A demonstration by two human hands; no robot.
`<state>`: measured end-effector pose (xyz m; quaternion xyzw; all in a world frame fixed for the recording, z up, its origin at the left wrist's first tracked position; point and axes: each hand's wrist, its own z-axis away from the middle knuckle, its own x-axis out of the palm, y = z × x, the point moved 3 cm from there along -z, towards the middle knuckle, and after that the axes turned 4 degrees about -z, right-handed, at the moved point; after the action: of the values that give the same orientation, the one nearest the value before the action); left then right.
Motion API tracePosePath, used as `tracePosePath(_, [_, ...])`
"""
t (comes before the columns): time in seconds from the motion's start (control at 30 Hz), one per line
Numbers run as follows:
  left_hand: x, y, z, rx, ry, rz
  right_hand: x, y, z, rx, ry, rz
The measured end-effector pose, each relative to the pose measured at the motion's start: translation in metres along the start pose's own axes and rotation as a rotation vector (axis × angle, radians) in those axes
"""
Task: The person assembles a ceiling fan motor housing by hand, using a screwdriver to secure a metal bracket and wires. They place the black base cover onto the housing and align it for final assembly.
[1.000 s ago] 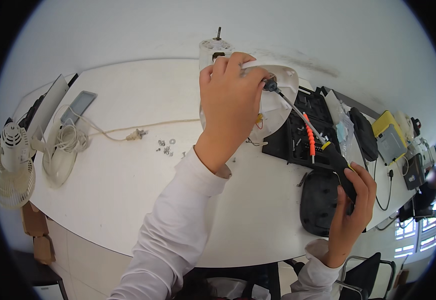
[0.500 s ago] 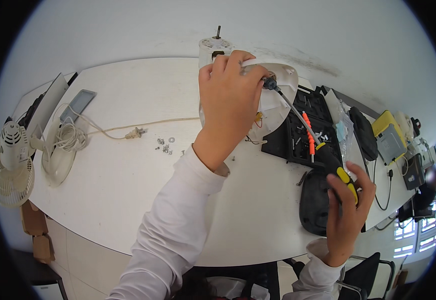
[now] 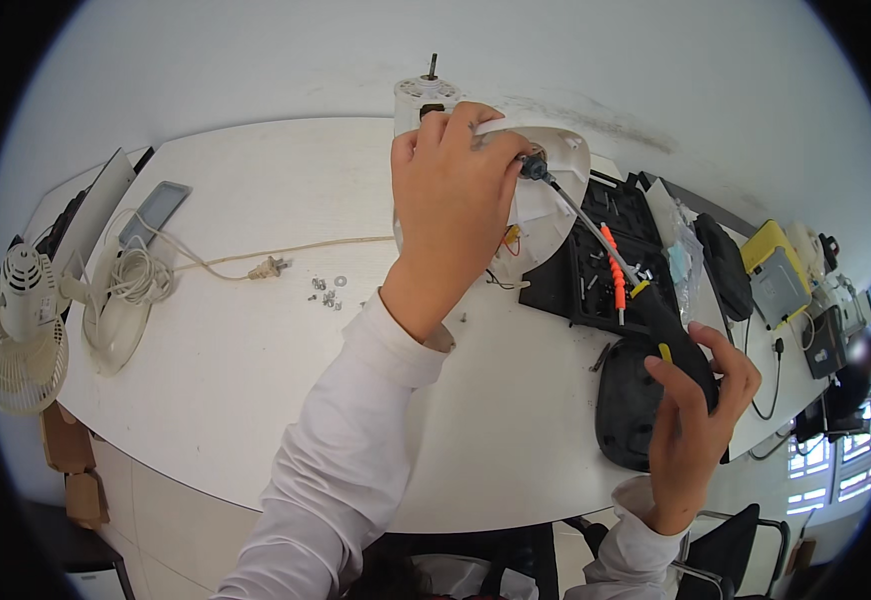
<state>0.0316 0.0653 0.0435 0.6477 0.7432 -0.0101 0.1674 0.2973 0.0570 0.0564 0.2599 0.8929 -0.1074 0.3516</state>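
Observation:
My left hand grips the upper edge of a white fan base and neck, whose hollow underside faces right. A motor with a bare metal shaft stands on top of it. From the right, a long screwdriver with a black and yellow handle slants up to the base. Its tip meets a dark round fitting beside my left thumb. My right hand holds the handle's lower end between thumb and fingers. Coloured wires hang inside the base.
Loose screws and washers lie mid-table near a plug. At the right sit an open black tool case, an orange-handled screwdriver and a black oval cover. Another fan stands at the left edge.
The screwdriver handle has turned, so its yellow patches show differently, and my right hand's fingers have shifted slightly right. My left hand and the base have moved marginally left.

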Motion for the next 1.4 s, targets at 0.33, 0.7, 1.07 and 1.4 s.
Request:
tracePosePath(0.33, [0.0, -0.002, 0.001, -0.012, 0.026, 0.051, -0.016, -0.007, 0.009, 0.122, 0.056, -0.119])
tracePosePath(0.7, [0.0, -0.001, 0.001, -0.045, 0.007, 0.06, 0.005, -0.004, 0.003, 0.088, 0.128, -0.284])
tracePosePath(1.07, [0.001, -0.001, 0.001, -0.026, 0.025, 0.062, 0.006, -0.001, 0.007, 0.066, 0.054, -0.297])
tracePosePath(1.4, [0.0, -0.002, 0.001, -0.019, 0.026, 0.053, 0.008, 0.002, 0.01, 0.059, 0.052, -0.288])
